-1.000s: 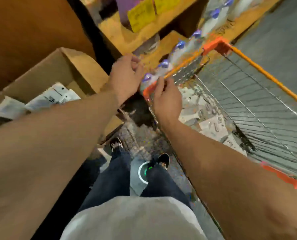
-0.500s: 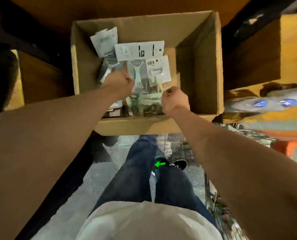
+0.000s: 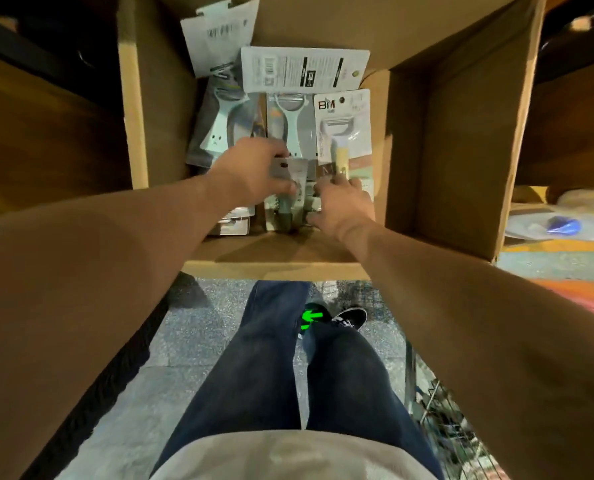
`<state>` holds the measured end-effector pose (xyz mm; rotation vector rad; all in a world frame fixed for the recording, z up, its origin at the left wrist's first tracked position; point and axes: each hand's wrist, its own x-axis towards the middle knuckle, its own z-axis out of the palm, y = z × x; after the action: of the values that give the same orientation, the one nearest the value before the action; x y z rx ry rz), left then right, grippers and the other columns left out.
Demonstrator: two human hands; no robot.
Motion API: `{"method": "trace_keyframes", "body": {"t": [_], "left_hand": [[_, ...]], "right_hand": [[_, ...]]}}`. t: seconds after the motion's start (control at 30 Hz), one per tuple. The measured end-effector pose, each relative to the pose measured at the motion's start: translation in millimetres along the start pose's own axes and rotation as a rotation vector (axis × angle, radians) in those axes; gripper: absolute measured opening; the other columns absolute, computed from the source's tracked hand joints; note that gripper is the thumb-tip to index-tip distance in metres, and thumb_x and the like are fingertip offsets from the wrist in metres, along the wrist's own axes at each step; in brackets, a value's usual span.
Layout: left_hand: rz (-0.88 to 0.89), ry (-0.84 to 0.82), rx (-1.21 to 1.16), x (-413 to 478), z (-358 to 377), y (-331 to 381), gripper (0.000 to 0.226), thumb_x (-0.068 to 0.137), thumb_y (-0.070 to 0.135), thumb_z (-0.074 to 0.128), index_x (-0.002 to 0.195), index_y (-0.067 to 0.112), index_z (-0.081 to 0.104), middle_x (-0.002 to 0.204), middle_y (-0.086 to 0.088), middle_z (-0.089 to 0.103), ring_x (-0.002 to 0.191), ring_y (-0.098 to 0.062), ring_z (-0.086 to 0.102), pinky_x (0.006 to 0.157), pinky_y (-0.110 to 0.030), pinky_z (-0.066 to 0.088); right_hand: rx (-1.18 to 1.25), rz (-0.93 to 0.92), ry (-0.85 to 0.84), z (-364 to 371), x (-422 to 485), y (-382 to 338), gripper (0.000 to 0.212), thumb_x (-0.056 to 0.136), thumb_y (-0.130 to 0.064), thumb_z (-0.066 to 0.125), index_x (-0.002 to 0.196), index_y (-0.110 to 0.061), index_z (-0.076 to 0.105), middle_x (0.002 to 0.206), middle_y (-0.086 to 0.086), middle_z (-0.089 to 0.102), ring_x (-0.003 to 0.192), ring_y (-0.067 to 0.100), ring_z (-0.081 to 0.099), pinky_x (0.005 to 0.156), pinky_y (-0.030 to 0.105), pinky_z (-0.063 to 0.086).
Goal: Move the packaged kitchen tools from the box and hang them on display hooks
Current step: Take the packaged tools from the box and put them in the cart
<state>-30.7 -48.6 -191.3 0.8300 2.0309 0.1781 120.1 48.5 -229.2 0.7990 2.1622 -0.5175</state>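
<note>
I saw the left hand [image 3: 250, 173] pinching a grey packet [image 3: 290, 168], the right hand [image 3: 346, 204] just beside it (grip unclear); I feared the overlapping packets [image 3: 344, 133] beyond them would snag.

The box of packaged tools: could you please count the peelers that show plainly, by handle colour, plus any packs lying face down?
Pale green peelers: 2
Wooden-handled peeler: 1
Face-down packs: 2
Total: 5; others are too covered to count.

matt brown cardboard box [image 3: 462, 150] holds glossy plastic-fronted peeler packs [image 3: 344, 133] with paper backing.
</note>
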Motion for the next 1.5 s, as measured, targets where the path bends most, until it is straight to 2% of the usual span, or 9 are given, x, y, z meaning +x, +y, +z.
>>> {"method": "trace_keyframes", "body": {"t": [0.1, 0.3, 0.5, 0.7, 0.87, 1.0, 1.1, 1.23, 1.5], "left_hand": [[-0.068, 0.024, -0.197, 6.2, -7.6, -9.0, 0.061, 0.080, 0.045, 0.087, 0.128, 0.014, 0.065, 0.121, -0.005, 0.068, 0.110, -0.025, 0.065, 0.093, -0.037, 0.055], [-0.161, 0.040, -0.566, 11.5, -11.6, -23.5, 0.038, 0.080, 0.032, 0.089, 0.107, 0.024, 0.064, 0.109, -0.002, 0.074, 0.095, -0.020, 0.075, 0.074, -0.043, 0.066], [-0.258, 0.084, -0.849, 15.6, -9.3, -23.8, 0.025, 0.082, 0.031, 0.088, 0.100, 0.018, 0.077, 0.099, 0.000, 0.080, 0.091, -0.016, 0.078, 0.080, -0.036, 0.065], [-0.342, 0.160, -0.979, 20.0, -8.1, -23.9, 0.025, 0.078, 0.034, 0.085, 0.093, 0.015, 0.078, 0.101, -0.015, 0.078, 0.097, -0.042, 0.073, 0.070, -0.037, 0.053], [-0.387, 0.185, -0.970, 23.2, -11.8, -25.1, 0.058, 0.067, 0.050, 0.080, 0.111, 0.013, 0.074, 0.111, -0.017, 0.075, 0.078, -0.021, 0.063, 0.060, -0.032, 0.047], [-0.377, 0.185, -0.938, 24.8, -12.0, -21.6, 0.026, 0.083, 0.042, 0.074, 0.097, 0.021, 0.072, 0.102, -0.013, 0.078, 0.074, -0.019, 0.063, 0.060, -0.031, 0.046], [-0.349, 0.224, -0.935, 25.1, -10.1, -18.0, 0.008, 0.088, 0.036, 0.071, 0.088, 0.029, 0.068, 0.088, -0.003, 0.073, 0.074, -0.018, 0.060, 0.061, -0.030, 0.046], [-0.344, 0.234, -0.943, 24.2, -9.7, -16.2, 0.006, 0.086, 0.032, 0.073, 0.085, 0.029, 0.069, 0.081, 0.001, 0.070, 0.073, -0.018, 0.060, 0.053, -0.026, 0.045], [-0.349, 0.210, -1.009, 21.8, -11.2, -14.7, 0.016, 0.083, 0.036, 0.081, 0.093, 0.026, 0.072, 0.097, -0.001, 0.079, 0.079, -0.017, 0.068, 0.059, -0.025, 0.047]], "right_hand": [[-0.061, -0.034, 0.035, 3.7, 4.4, -0.3, 0.074, 0.085, -0.038, 0.082, 0.146, -0.017, 0.047, 0.147, 0.010, 0.050, 0.137, 0.034, 0.044, 0.111, 0.050, 0.043], [-0.186, -0.098, -0.015, 2.8, 7.8, 4.7, 0.085, 0.079, -0.046, 0.085, 0.147, -0.020, 0.042, 0.145, 0.013, 0.050, 0.136, 0.035, 0.044, 0.114, 0.052, 0.040], [-0.222, -0.124, 0.002, 2.1, 11.8, 7.5, 0.084, 0.079, -0.047, 0.085, 0.148, -0.023, 0.042, 0.149, 0.017, 0.043, 0.137, 0.038, 0.044, 0.113, 0.053, 0.042], [-0.232, -0.169, 0.028, 2.4, 9.8, 12.8, 0.074, 0.087, -0.054, 0.073, 0.148, -0.023, 0.045, 0.144, 0.012, 0.051, 0.133, 0.034, 0.044, 0.109, 0.049, 0.042], [-0.143, -0.174, 0.052, -2.1, 7.6, 13.9, 0.066, 0.090, -0.061, 0.063, 0.144, -0.023, 0.051, 0.136, 0.011, 0.057, 0.127, 0.032, 0.051, 0.105, 0.047, 0.045], [-0.164, -0.233, -0.010, -5.3, 8.8, 18.3, 0.059, 0.095, -0.060, 0.058, 0.141, -0.024, 0.050, 0.139, 0.012, 0.055, 0.131, 0.033, 0.048, 0.107, 0.050, 0.043], [-0.177, -0.230, -0.045, -6.2, 10.0, 16.9, 0.079, 0.084, -0.074, 0.065, 0.142, -0.024, 0.049, 0.143, 0.011, 0.052, 0.133, 0.032, 0.047, 0.109, 0.051, 0.044], [-0.185, -0.210, -0.042, -1.6, 11.8, 12.0, 0.086, 0.078, -0.065, 0.078, 0.143, -0.021, 0.045, 0.140, 0.012, 0.053, 0.131, 0.033, 0.049, 0.108, 0.051, 0.046], [-0.118, -0.267, 0.032, -6.1, 9.7, 21.2, 0.060, 0.098, -0.049, 0.063, 0.148, -0.029, 0.037, 0.139, 0.011, 0.056, 0.120, 0.033, 0.060, 0.096, 0.049, 0.056]]}}
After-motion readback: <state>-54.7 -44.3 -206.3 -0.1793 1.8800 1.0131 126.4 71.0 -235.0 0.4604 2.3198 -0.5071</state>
